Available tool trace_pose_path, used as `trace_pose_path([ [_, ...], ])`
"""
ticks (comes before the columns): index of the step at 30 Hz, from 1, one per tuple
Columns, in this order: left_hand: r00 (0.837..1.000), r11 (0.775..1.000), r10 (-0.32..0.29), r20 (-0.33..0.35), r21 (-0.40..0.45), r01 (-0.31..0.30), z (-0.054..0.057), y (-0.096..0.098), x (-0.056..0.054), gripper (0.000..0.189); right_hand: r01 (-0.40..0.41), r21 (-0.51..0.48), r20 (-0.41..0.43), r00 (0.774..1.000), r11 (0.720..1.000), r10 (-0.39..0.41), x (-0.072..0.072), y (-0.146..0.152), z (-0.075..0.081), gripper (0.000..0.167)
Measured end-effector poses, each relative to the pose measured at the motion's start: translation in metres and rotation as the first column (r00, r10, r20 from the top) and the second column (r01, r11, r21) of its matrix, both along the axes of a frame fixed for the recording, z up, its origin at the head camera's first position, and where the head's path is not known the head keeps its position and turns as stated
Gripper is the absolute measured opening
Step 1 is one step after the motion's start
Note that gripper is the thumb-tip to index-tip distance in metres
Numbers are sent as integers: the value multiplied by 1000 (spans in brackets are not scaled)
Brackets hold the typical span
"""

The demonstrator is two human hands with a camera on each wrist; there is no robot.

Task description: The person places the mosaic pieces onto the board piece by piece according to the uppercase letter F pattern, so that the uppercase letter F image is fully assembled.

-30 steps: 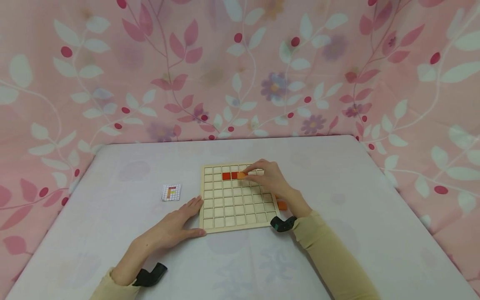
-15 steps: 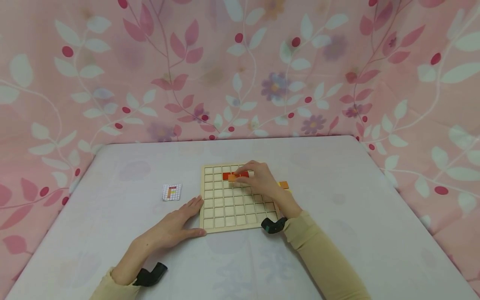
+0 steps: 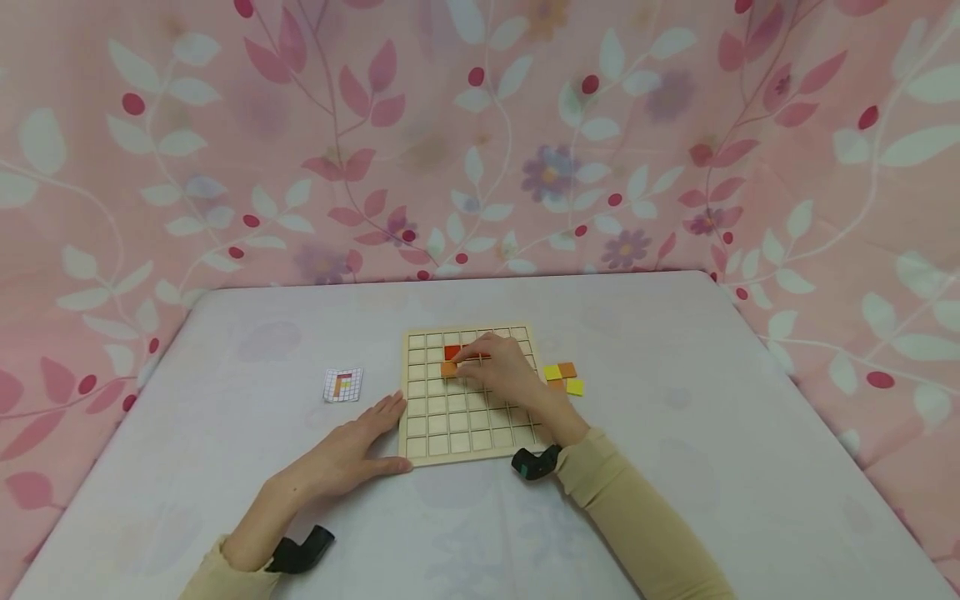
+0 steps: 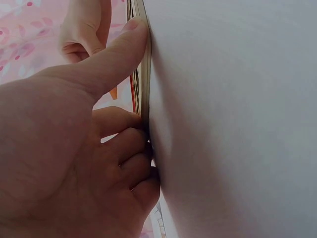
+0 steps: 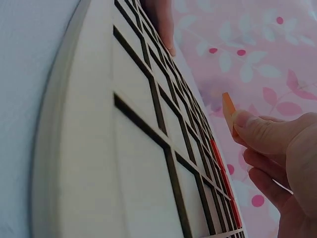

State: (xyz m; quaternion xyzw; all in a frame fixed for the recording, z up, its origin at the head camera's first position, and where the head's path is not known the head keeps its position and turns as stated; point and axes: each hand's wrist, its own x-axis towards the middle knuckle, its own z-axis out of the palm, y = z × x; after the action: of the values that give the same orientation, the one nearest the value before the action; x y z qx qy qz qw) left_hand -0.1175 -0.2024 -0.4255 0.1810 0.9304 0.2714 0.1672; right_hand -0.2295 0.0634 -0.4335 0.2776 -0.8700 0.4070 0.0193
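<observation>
A pale wooden grid board lies on the table, with red square tiles in a row of its cells near the far side. My right hand reaches over the board and pinches an orange tile between thumb and fingers, just below the leftmost red tile. In the right wrist view the orange tile is tilted and above the board. My left hand rests at the board's left side, fingers straight, with the thumb and fingertips touching its edge.
Right of the board lie several loose yellow and orange tiles. A small paper card printed with a coloured grid pattern sits left of the board. The white-covered table ends at a pink floral cloth behind it.
My right hand has moved left and slightly nearer with the orange tile, from over the red row to just below its left end. The left hand has not moved.
</observation>
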Motion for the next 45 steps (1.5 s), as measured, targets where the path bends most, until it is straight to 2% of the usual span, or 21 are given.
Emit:
trace_pose_path([
  [5, 1000, 1000, -2, -3, 1, 2, -1, -1, 0, 94, 12, 31, -62, 998, 999, -10, 0, -3, -8, 14],
  [12, 1000, 1000, -5, -8, 6, 5, 0, -1, 0, 93, 52, 3, -90, 995, 999, -52, -2, -2, -16, 15],
  [24, 1000, 1000, -4, -7, 0, 4, 0, 0, -1, 94, 21, -15, -226, 974, 1000, -24, -7, -1, -26, 17],
  [32, 1000, 1000, -5, -13, -6, 5, -1, 0, 0, 93, 5, -20, -255, 967, 1000, -10, -7, -1, -27, 17],
  [45, 1000, 1000, -9, -16, -2, 9, 0, 0, -1, 93, 34, -23, -222, 974, 999, -39, -5, -2, -24, 18],
])
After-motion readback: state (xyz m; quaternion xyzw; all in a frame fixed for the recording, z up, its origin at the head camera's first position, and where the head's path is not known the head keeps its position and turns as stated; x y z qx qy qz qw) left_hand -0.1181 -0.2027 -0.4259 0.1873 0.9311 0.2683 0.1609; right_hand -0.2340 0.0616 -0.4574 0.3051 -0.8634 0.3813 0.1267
